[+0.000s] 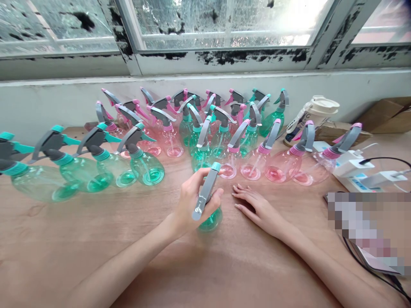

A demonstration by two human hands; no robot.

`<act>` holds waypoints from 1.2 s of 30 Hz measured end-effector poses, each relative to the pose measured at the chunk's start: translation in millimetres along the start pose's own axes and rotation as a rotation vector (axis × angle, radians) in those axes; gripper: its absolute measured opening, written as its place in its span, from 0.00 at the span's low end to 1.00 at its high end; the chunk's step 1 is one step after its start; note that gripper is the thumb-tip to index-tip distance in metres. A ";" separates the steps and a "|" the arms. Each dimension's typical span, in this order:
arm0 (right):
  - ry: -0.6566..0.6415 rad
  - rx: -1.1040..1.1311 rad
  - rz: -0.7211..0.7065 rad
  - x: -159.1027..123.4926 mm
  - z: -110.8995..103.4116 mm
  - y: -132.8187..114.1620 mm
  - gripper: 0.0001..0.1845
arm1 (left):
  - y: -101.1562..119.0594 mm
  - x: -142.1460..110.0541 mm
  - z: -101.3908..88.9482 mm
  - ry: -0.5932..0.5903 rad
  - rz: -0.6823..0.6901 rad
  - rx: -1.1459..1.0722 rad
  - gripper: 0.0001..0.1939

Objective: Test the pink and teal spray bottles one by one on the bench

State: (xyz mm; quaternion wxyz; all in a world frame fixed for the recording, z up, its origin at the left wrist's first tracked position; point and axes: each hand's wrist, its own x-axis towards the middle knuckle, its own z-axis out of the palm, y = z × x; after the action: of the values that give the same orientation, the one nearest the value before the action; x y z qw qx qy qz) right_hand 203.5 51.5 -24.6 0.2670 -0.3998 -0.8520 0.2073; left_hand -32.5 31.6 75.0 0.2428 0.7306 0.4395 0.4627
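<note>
Left hand (189,201) grasps the neck and head of a green spray bottle (212,221), which is at the centre of the wooden table (128,248); fingers wrap it and partly hide neck and body. Right hand (258,209) released, palm down on the table, at 3 o'clock of the bottle. Clock positions taken from that bottle: green row (147,169) at 9 to 11 o'clock, pink row (253,164) at 1 to 2, mixed pink and green cluster (175,143) around 11 to 1. Tubes show through several clear walls; colour pools at the bases, but liquid or tinted plastic cannot be told. Lidded cup (316,111) at 1 to 2 o'clock, contents hidden. Cardboard (387,115) beyond it, cut by the frame. Power strip (351,182) between 2 and 3. Pixelation masks a device (374,259) at 3 o'clock. Leftmost green head is cut off; rear bottles overlap, count uncertain.
</note>
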 end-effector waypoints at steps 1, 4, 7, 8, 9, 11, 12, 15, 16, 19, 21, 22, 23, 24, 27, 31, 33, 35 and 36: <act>0.003 0.001 0.001 0.1 -0.2 -0.5 0.18 | 0.1 0.0 -0.1 0.001 -0.001 0.000 0.13; -0.004 0.000 0.003 0.1 -0.4 -0.9 0.18 | 0.9 0.1 -0.3 0.002 -0.003 -0.006 0.13; -0.020 -0.009 0.006 -0.1 -0.4 -0.6 0.18 | 1.8 0.4 -0.5 0.003 -0.007 0.001 0.13; -0.022 -0.011 0.008 -0.2 -0.4 -0.5 0.18 | 2.0 0.6 -0.5 0.002 -0.008 0.003 0.13; -0.022 -0.012 0.009 -0.2 -0.3 -0.4 0.18 | 2.1 0.9 -0.4 0.001 -0.008 0.005 0.13; -0.019 -0.011 0.009 -0.3 -0.3 -0.4 0.18 | 2.2 1.5 -0.3 -0.002 -0.010 0.011 0.13; -0.017 -0.009 0.009 -0.2 -0.3 -0.4 0.18 | 2.3 1.8 -0.3 0.000 -0.012 0.013 0.13; -0.008 -0.004 0.003 -0.1 -0.4 -0.8 0.18 | 3.8 2.9 -1.2 0.011 -0.003 0.013 0.11; -0.004 -0.001 0.001 -0.1 -0.5 -0.9 0.18 | 4.8 3.4 -1.9 0.005 0.004 0.013 0.09; 0.003 0.002 -0.002 0.0 -0.5 -0.9 0.18 | 8.6 5.6 -4.5 -0.027 0.047 0.018 0.03; -0.001 -0.001 -0.002 0.1 -0.4 -0.7 0.18 | 10.5 7.1 -5.5 -0.031 0.065 0.026 0.03; -0.002 -0.002 -0.003 0.1 -0.3 -0.6 0.18 | 10.8 7.5 -5.5 -0.031 0.065 0.030 0.04; 0.000 -0.001 -0.004 0.0 -0.3 -0.5 0.18 | 10.6 7.7 -5.2 -0.029 0.059 0.032 0.04; 0.004 0.000 -0.005 0.0 -0.3 -0.5 0.18 | 9.9 7.4 -4.6 -0.028 0.048 0.031 0.02; 0.009 0.000 -0.002 0.1 -0.5 -0.7 0.18 | 5.8 4.5 -2.2 -0.011 0.014 0.013 0.09; 0.002 -0.002 0.000 0.2 -0.8 -1.2 0.18 | 0.8 -0.3 -0.9 -0.006 -0.016 0.004 0.13; -0.003 -0.004 -0.001 0.3 -0.9 -1.3 0.18 | 0.1 -1.1 -0.9 -0.004 -0.017 0.000 0.13; -0.004 -0.004 0.000 0.4 -0.9 -1.4 0.18 | 0.0 -1.2 -0.9 -0.002 -0.017 -0.004 0.13; -0.001 -0.004 0.000 0.4 -1.0 -1.4 0.18 | 0.2 -1.1 -0.8 -0.002 -0.019 -0.004 0.13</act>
State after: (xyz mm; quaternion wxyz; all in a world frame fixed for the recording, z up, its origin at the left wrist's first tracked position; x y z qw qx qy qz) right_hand 203.0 51.2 -23.0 0.2656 -0.4001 -0.8526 0.2060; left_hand -33.4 30.6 75.0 0.2490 0.7266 0.4451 0.4604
